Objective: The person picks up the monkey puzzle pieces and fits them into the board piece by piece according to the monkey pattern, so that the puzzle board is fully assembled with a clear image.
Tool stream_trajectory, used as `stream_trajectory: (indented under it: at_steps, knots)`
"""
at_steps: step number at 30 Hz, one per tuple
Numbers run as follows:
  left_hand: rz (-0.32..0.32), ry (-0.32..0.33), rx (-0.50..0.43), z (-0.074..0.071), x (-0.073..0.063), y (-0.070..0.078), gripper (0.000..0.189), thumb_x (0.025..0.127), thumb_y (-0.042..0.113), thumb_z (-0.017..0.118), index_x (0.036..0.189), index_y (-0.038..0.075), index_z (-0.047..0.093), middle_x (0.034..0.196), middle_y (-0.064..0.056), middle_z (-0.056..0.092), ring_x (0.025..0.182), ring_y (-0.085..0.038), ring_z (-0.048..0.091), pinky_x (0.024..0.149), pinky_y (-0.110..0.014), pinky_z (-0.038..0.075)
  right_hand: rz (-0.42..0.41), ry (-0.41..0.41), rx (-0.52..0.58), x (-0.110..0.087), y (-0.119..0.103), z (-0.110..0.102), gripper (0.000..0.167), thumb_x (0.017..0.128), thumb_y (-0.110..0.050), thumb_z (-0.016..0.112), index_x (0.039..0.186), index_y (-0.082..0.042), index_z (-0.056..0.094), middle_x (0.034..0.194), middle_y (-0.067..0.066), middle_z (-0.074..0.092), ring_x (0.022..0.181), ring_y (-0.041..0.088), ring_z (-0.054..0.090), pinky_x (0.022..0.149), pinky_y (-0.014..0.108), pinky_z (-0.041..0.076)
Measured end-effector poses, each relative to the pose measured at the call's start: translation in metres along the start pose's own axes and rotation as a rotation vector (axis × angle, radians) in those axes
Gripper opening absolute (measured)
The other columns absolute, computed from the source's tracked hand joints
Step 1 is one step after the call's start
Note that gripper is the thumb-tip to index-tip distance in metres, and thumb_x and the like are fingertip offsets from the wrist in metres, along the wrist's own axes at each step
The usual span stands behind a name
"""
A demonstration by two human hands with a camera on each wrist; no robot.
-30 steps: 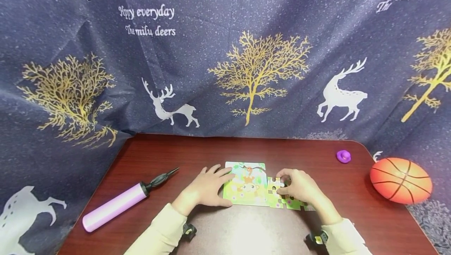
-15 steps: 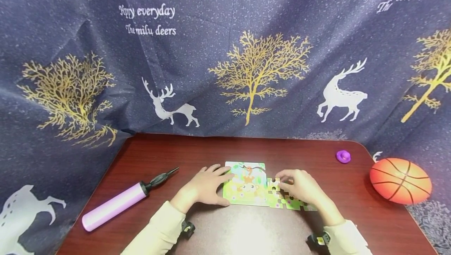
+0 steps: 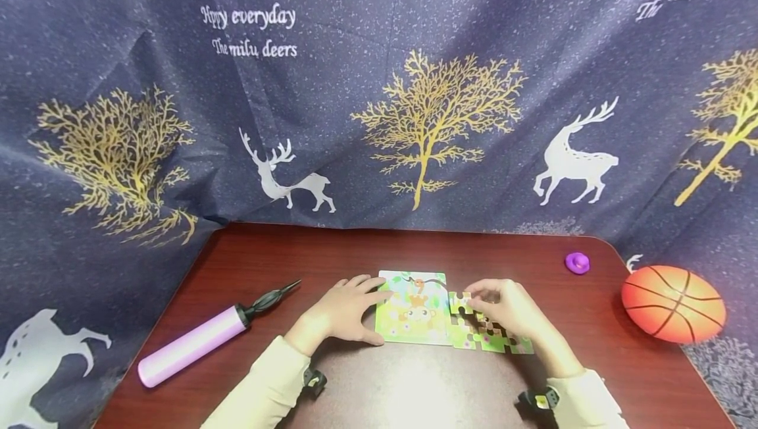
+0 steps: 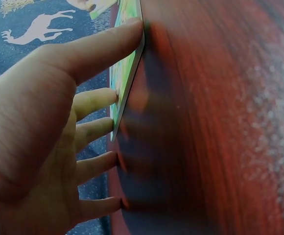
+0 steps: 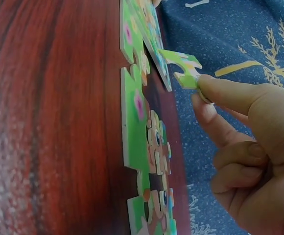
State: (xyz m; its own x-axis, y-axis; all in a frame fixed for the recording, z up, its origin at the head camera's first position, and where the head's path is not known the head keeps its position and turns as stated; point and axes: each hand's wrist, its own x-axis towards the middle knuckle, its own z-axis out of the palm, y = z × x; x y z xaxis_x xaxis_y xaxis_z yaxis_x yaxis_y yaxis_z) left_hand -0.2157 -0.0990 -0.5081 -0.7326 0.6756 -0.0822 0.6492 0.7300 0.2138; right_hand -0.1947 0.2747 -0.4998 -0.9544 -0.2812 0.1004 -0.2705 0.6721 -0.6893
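Observation:
A puzzle piece [image 5: 183, 68], green and white with a notch, is pinched between the thumb and index finger of my right hand [image 3: 512, 310]. In the right wrist view it stands clear of the table. Below it, joined puzzle pieces [image 5: 134, 117] with green edges, pink flowers and brown parts lie on the wood. To their left is a flat picture board [image 3: 408, 332] showing a monkey hanging from a branch. My left hand [image 3: 343, 314] spreads over the board's left side, thumb and some fingertips at its edge, the other fingertips on the table.
On the left lies a pink hand pump [image 3: 195, 347] with a black nozzle. A small purple hat [image 3: 577, 262] sits at the back right, and an orange basketball [image 3: 674, 304] at the right edge. A dark blue printed cloth [image 3: 331, 87] hangs behind the table.
My right hand has raised the puzzle piece and moved it slightly away from me, uncovering more of the joined pieces. My left hand has barely shifted.

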Motion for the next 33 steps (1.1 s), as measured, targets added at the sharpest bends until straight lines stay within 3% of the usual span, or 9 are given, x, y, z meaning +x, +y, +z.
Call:
stream_trajectory:
  at_steps: [13,17,23,25,33]
  knots:
    - [0.0,0.011,-0.015,-0.004,-0.001,0.001,0.095,0.079,0.072,0.076,0.157,0.027,0.048,0.164,-0.002,0.039,0.151,-0.032,0.034,0.115,-0.06,0.033,0.096,0.061,0.037,0.012,-0.018,0.01,0.015,0.088,-0.032,0.085,0.094,-0.02,0.079,0.079,-0.009,0.073,0.073,0.012,0.067,0.067,0.031,0.052]
    - [0.0,0.009,-0.019,-0.003,-0.001,0.001,0.094,0.079,0.071,0.076,0.157,0.027,0.048,0.164,-0.002,0.038,0.151,-0.032,0.033,0.115,-0.06,0.033,0.117,0.017,0.093,0.017,-0.029,0.019,0.014,0.091,-0.028,0.082,0.097,-0.016,0.081,0.079,-0.005,0.075,0.071,0.014,0.069,0.067,0.03,0.051]
    - [-0.014,-0.005,-0.023,0.0,-0.002,0.001,0.095,0.079,0.073,0.075,0.159,0.029,0.046,0.166,0.0,0.036,0.152,-0.031,0.031,0.116,-0.06,0.031,0.116,-0.061,0.172,0.025,-0.047,0.04,0.012,0.093,-0.019,0.079,0.101,-0.011,0.081,0.081,-0.002,0.075,0.071,0.019,0.069,0.066,0.034,0.053]
    - [-0.02,-0.008,-0.02,0.001,-0.001,0.0,0.095,0.079,0.073,0.074,0.159,0.029,0.045,0.166,0.001,0.035,0.152,-0.03,0.03,0.117,-0.06,0.031,0.113,-0.047,0.161,0.029,-0.052,0.049,0.009,0.091,-0.018,0.081,0.099,-0.013,0.082,0.086,-0.004,0.075,0.08,0.016,0.068,0.073,0.036,0.053]
    - [-0.02,-0.006,-0.025,0.0,0.0,0.001,0.096,0.079,0.074,0.074,0.159,0.03,0.045,0.165,0.001,0.036,0.152,-0.03,0.031,0.116,-0.06,0.031,0.112,-0.036,0.144,0.04,-0.066,0.078,0.005,0.088,-0.019,0.082,0.093,-0.016,0.083,0.088,-0.005,0.075,0.082,0.012,0.068,0.077,0.038,0.055]
